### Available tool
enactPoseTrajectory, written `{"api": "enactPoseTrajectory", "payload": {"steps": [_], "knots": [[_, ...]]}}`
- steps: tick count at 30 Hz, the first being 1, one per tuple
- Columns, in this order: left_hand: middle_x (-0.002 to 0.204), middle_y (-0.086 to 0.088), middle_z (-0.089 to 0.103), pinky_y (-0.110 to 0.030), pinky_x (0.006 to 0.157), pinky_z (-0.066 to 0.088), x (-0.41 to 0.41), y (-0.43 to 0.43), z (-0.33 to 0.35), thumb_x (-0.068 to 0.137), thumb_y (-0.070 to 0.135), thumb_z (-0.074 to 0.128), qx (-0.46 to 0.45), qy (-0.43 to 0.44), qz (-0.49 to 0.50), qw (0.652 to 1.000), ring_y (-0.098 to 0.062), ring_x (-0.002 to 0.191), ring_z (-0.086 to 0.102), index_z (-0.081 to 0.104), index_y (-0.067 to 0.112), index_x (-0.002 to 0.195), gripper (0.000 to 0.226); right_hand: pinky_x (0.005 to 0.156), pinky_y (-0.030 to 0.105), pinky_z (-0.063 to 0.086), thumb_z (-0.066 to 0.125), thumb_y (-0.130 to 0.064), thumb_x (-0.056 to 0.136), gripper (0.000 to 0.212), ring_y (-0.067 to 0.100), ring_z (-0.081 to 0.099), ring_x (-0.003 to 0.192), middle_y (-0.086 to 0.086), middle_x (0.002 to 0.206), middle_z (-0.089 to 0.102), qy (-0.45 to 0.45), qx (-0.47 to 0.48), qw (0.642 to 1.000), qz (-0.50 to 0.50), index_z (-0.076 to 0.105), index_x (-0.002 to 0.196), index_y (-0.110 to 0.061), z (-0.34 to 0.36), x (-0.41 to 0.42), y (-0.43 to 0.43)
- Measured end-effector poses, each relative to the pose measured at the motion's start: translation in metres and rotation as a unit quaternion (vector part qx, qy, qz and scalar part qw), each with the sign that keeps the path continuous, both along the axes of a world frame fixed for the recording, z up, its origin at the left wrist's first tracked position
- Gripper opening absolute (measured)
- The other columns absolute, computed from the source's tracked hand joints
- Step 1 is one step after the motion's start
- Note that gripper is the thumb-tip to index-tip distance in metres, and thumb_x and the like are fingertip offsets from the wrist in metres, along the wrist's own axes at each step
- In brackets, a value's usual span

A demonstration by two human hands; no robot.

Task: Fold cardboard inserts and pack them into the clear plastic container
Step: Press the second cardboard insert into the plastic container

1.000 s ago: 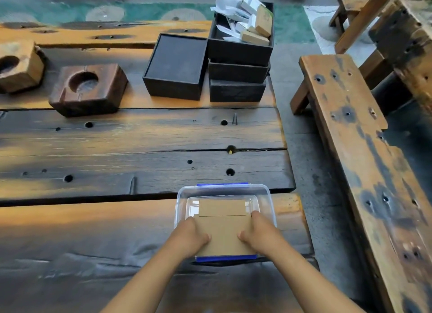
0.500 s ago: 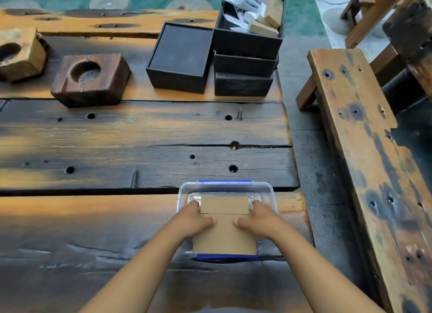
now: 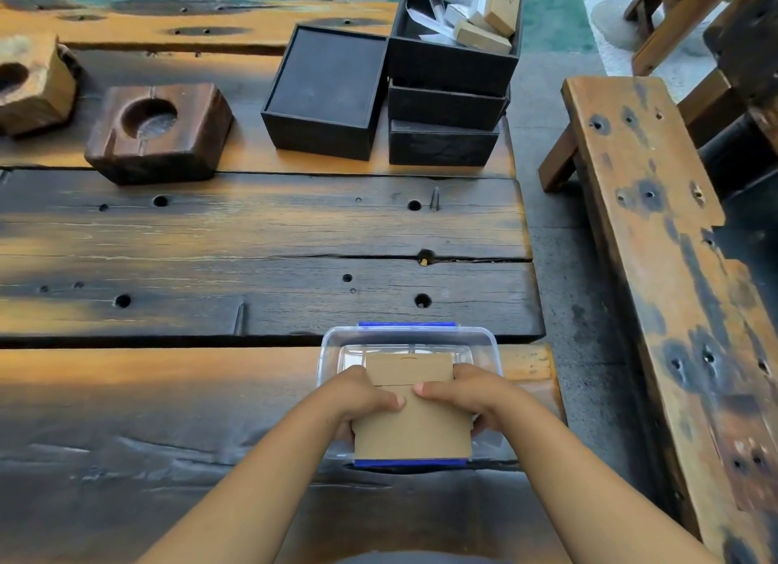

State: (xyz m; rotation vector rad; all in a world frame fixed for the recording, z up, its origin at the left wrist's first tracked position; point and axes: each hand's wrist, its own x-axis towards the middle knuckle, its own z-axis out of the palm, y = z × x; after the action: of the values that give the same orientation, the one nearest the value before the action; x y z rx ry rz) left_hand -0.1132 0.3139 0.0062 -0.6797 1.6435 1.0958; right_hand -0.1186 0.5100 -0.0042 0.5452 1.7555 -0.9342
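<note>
Two bare forearms come in from the bottom edge, with no sleeves, no watch and no bracelet on them. The left hand (image 3: 362, 399) and the right hand (image 3: 471, 395) wear no gloves and no rings. The fingernails that show on the thumbs are short and plain, without polish.

The plank tabletop (image 3: 252, 235) carries a clear container (image 3: 490, 344) at its near right edge, two hollowed wood blocks (image 3: 160, 134) far left, and black boxes (image 3: 328, 96) far right, three stacked.
</note>
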Motion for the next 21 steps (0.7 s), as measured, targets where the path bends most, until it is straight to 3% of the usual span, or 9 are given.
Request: {"api": "enactPoseTrajectory", "payload": {"steps": [3,6,10,13,15,17,19,21], "knots": [[0.117,-0.018,0.067,-0.064,0.085,0.053,-0.001,0.004,-0.002,0.075,0.019,0.081,0.015,-0.013,0.018,1.0,-0.038,0.102,0.067,0.051,0.009,0.12,0.055,0.088,0.048,0.056,0.079,-0.04,0.074,0.033,0.022,0.069,0.094,0.001,0.1,0.073,-0.014,-0.038,0.997,-0.067,0.062,0.098,-0.025,-0.004,-0.001,0.006],[0.117,-0.021,0.067,-0.07,0.086,0.049,-0.001,0.003,-0.006,0.075,0.012,0.08,0.028,-0.022,0.053,0.998,-0.041,0.103,0.067,0.051,0.007,0.118,0.053,0.076,0.04,0.057,0.081,-0.036,0.074,0.032,0.021,0.07,0.09,0.0,0.096,0.074,-0.009,-0.042,0.994,-0.101,0.063,0.097,-0.024,-0.008,0.001,0.006],[0.115,-0.021,0.067,-0.051,0.07,0.056,-0.006,-0.004,-0.007,0.078,0.014,0.078,0.008,-0.012,0.008,1.0,-0.042,0.103,0.067,0.052,0.005,0.122,0.053,0.074,0.035,0.054,0.08,-0.042,0.07,0.051,0.02,0.069,0.094,-0.001,0.106,0.072,-0.009,-0.029,0.998,-0.059,0.061,0.115,-0.025,-0.013,0.005,0.002],[0.116,-0.021,0.067,-0.054,0.07,0.055,-0.009,-0.008,-0.006,0.078,0.017,0.079,0.005,-0.014,-0.03,0.999,-0.042,0.104,0.066,0.052,0.006,0.121,0.051,0.069,0.034,0.052,0.079,-0.047,0.067,0.064,0.019,0.066,0.096,-0.003,0.113,0.069,-0.013,-0.013,1.0,-0.019,0.057,0.123,-0.026,-0.01,0.002,0.002],[0.115,-0.018,0.066,-0.049,0.073,0.056,-0.01,-0.009,-0.005,0.077,0.021,0.08,0.001,-0.012,-0.052,0.999,-0.037,0.102,0.066,0.053,0.008,0.12,0.052,0.066,0.031,0.049,0.077,-0.052,0.067,0.067,0.015,0.064,0.095,-0.004,0.116,0.067,-0.006,-0.001,1.0,0.008,0.056,0.125,-0.026,-0.008,0.0,0.003],[0.112,-0.009,0.065,-0.035,0.065,0.051,-0.009,-0.009,-0.006,0.074,0.029,0.081,-0.012,0.001,-0.075,0.997,-0.024,0.09,0.064,0.053,0.011,0.12,0.056,0.061,0.028,0.044,0.076,-0.056,0.068,0.071,0.014,0.061,0.096,-0.004,0.124,0.063,0.007,0.01,0.999,0.035,0.054,0.129,-0.026,-0.008,-0.002,0.003],[0.108,-0.003,0.062,-0.028,0.056,0.042,-0.009,-0.01,-0.007,0.073,0.032,0.082,-0.016,0.008,-0.075,0.997,-0.013,0.08,0.057,0.052,0.014,0.12,0.059,0.072,0.029,0.05,0.077,-0.056,0.068,0.074,0.016,0.061,0.104,-0.002,0.13,0.061,0.024,0.008,0.999,0.039,0.055,0.132,-0.024,-0.01,-0.001,0.004],[0.108,0.0,0.063,-0.025,0.054,0.039,-0.008,-0.012,-0.009,0.073,0.029,0.083,-0.007,0.01,-0.056,0.998,-0.008,0.08,0.057,0.053,0.014,0.121,0.058,0.095,0.036,0.052,0.078,-0.055,0.067,0.074,0.019,0.061,0.112,-0.001,0.131,0.061,0.042,0.0,0.999,0.035,0.058,0.13,-0.023,-0.012,0.001,0.005]]}}
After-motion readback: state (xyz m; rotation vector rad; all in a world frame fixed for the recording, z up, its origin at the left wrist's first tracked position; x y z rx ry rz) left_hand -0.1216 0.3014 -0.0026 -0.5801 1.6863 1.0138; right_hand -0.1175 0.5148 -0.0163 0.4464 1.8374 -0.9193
